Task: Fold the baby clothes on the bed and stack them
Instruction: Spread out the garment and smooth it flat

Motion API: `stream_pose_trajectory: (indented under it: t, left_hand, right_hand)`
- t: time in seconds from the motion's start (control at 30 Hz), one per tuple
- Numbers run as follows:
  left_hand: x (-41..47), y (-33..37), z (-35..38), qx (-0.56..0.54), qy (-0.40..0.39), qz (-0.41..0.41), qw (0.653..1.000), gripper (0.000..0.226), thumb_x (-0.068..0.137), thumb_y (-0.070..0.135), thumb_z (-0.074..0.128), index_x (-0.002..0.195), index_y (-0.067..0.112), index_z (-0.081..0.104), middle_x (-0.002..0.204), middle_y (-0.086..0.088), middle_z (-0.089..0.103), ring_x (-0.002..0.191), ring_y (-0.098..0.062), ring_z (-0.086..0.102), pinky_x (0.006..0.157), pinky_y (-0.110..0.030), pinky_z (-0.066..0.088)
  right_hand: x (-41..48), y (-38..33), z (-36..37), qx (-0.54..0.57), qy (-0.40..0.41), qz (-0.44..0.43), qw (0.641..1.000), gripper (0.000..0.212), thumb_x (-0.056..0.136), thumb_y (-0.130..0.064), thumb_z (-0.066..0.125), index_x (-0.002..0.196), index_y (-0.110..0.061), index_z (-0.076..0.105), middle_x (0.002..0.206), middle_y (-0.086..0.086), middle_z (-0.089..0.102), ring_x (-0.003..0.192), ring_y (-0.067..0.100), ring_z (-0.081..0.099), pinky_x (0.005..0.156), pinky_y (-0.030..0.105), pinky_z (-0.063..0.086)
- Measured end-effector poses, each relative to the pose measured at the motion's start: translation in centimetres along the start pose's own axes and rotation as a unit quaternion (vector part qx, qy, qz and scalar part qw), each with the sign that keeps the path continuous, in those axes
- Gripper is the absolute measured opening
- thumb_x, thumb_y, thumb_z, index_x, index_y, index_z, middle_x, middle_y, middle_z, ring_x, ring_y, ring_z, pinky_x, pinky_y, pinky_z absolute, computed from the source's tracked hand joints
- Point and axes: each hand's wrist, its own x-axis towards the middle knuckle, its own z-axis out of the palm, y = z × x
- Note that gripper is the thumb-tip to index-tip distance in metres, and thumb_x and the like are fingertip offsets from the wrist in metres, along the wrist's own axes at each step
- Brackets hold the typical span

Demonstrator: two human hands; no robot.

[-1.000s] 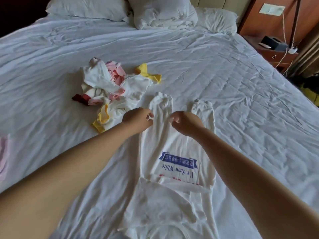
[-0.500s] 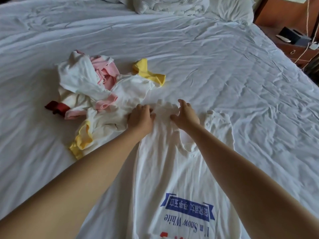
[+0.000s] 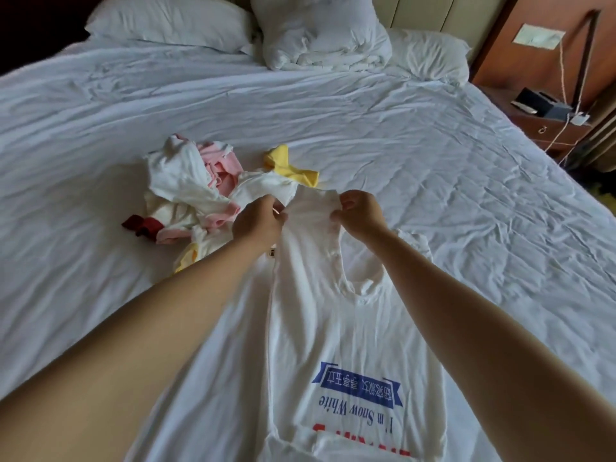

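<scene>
Head view: the left hand (image 3: 258, 220) and right hand (image 3: 361, 215) sit close together, each pinching a corner of one leg cuff of the white cotton baby romper with blue banner print (image 3: 333, 345). The romper lies lengthwise between the forearms on the wrinkled white bed sheet (image 3: 433, 161).

The step looks like folding that leg in. Next, the cuff should be drawn toward the print and laid flat.

The loose pile of white, pink and yellow baby clothes (image 3: 200, 191) lies just beside the left hand. To the right is open sheet, with the wooden nightstand (image 3: 546, 128) well apart.
</scene>
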Motion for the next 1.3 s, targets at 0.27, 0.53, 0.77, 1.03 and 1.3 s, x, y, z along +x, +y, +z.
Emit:
stream_pose_trajectory:
  t: [0.27,0.53,0.77,1.03,1.3]
  left_hand:
    - [-4.3,1.0,-3.2,-0.229,-0.076,-0.043,0.970,0.013,0.085,0.013,0.066,0.083,0.019,0.055,0.084,-0.006,0.067,0.075,-0.029,0.073,0.063,-0.046,0.058]
    - [-10.7,-1.1,-4.1,-0.020,-0.090,0.117,0.989,0.022,0.079,0.019,0.073,0.079,0.031,0.055,0.089,0.010,0.068,0.084,-0.015,0.066,0.079,-0.037,0.053]
    - [-15.1,-3.3,-1.9,0.161,-0.138,0.203,0.956,0.011,0.083,0.018,0.063,0.089,0.025,0.058,0.099,0.008,0.058,0.088,-0.017,0.061,0.070,-0.026,0.044]
    - [-15.3,-3.2,-1.1,0.223,-0.069,0.277,0.932,0.015,0.085,0.014,0.056,0.088,0.022,0.068,0.101,0.006,0.063,0.104,-0.018,0.052,0.083,-0.028,0.038]
    - [-15.6,-2.5,2.9,0.310,-0.199,0.214,0.905,0.108,0.069,0.080,0.002,0.155,0.016,-0.008,0.164,-0.005,-0.010,0.150,-0.021,-0.011,0.122,-0.039,-0.003]
  right_hand:
    - [-4.8,-1.4,-2.1,0.009,-0.006,-0.037,0.999,0.022,0.070,-0.005,0.067,0.070,-0.025,0.059,0.078,0.004,0.071,0.072,0.026,0.068,0.070,0.046,0.058]
    - [-13.0,1.6,-2.7,-0.086,-0.046,-0.131,0.987,0.022,0.074,-0.009,0.072,0.094,-0.015,0.069,0.086,-0.010,0.066,0.085,0.010,0.065,0.077,0.027,0.052]
    - [-18.5,4.7,-0.5,-0.280,-0.113,-0.212,0.929,0.022,0.088,-0.026,0.061,0.109,-0.030,0.066,0.115,-0.011,0.065,0.106,0.013,0.058,0.083,0.028,0.049]
    - [-18.9,5.9,0.1,-0.244,-0.073,-0.304,0.918,0.027,0.076,-0.020,0.056,0.097,-0.026,0.073,0.099,-0.010,0.070,0.096,0.013,0.060,0.085,0.035,0.051]
    - [-14.3,5.9,1.9,-0.277,-0.129,-0.134,0.943,0.069,0.090,-0.003,0.040,0.150,-0.035,0.031,0.156,-0.013,0.032,0.143,0.009,0.030,0.108,0.032,0.035]
